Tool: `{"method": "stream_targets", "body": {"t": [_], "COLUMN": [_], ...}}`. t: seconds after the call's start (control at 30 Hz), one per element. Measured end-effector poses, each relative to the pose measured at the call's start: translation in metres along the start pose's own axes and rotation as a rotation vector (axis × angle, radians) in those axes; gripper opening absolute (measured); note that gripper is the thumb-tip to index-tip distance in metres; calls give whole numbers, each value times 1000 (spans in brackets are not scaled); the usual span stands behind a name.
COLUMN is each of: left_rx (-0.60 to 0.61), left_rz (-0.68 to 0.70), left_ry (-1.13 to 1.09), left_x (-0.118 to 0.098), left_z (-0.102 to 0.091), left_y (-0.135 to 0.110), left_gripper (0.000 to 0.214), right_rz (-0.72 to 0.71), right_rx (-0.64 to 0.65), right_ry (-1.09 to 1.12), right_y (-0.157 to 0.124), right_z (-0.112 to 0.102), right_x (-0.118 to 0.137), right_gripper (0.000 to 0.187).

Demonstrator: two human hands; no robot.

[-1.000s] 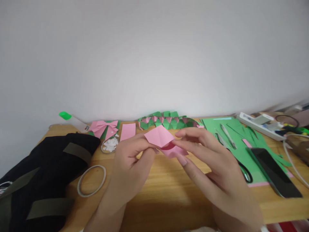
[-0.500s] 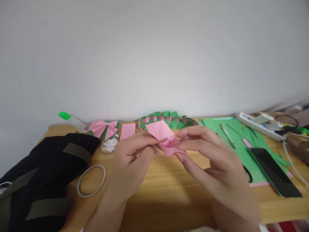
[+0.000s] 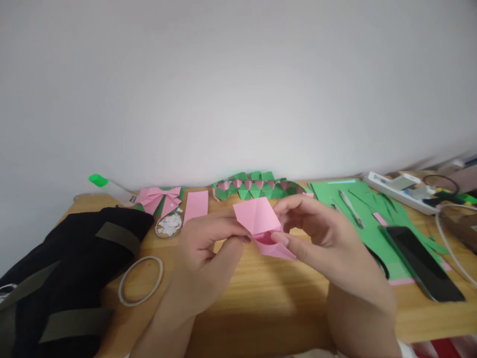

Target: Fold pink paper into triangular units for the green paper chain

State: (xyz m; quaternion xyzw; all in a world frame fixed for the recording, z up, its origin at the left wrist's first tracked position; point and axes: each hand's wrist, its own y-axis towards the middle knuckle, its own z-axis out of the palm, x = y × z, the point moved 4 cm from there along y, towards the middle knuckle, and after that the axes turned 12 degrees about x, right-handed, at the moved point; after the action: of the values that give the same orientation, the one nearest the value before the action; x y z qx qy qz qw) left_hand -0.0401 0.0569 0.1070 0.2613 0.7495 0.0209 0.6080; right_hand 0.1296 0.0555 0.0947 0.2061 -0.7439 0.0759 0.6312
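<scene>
A folded pink paper piece (image 3: pixel 261 223) hangs just above the wooden table (image 3: pixel 261 298), held between both hands. My left hand (image 3: pixel 206 253) pinches its left corner with thumb and fingers closed. On the other side, my right hand (image 3: pixel 328 243) grips its right edge, the thumb pressed on the lower flap and the fingers curled behind. The upper flap stands up as a flat square; a darker fold opens beneath it.
A black bag (image 3: pixel 63 278) fills the left. A tape ring (image 3: pixel 140 279), a small dish of white scraps (image 3: pixel 169 224), a pink bow (image 3: pixel 156 198), a pink strip (image 3: pixel 197 206) and a green-pink paper chain (image 3: pixel 257 184) lie behind. Green paper (image 3: pixel 357 209), scissors (image 3: pixel 378 263), a phone (image 3: pixel 423 261) and a power strip (image 3: pixel 402 191) sit right.
The pink paper has shifted a little to the right and lower, and its upper flap now stands squarer. My right thumb has moved onto the lower flap. Both hands kept their hold.
</scene>
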Motion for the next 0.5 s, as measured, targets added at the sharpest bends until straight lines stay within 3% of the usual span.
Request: {"method": "stream_targets", "body": {"t": [0.13,0.5], "left_rx": [31,-7], "left_rz": [49,51], "left_ry": [14,79], "left_x": [-4,-5], "left_z": [3,0], "left_y": [2,1], "left_gripper": [33,31], "right_rz": [101,146], "right_rx": [30,-54], "right_ry": [91,282], "right_y": [3,9], "right_z": [3,-1], "right_x": [-6,-11], "right_gripper": [18,22]}}
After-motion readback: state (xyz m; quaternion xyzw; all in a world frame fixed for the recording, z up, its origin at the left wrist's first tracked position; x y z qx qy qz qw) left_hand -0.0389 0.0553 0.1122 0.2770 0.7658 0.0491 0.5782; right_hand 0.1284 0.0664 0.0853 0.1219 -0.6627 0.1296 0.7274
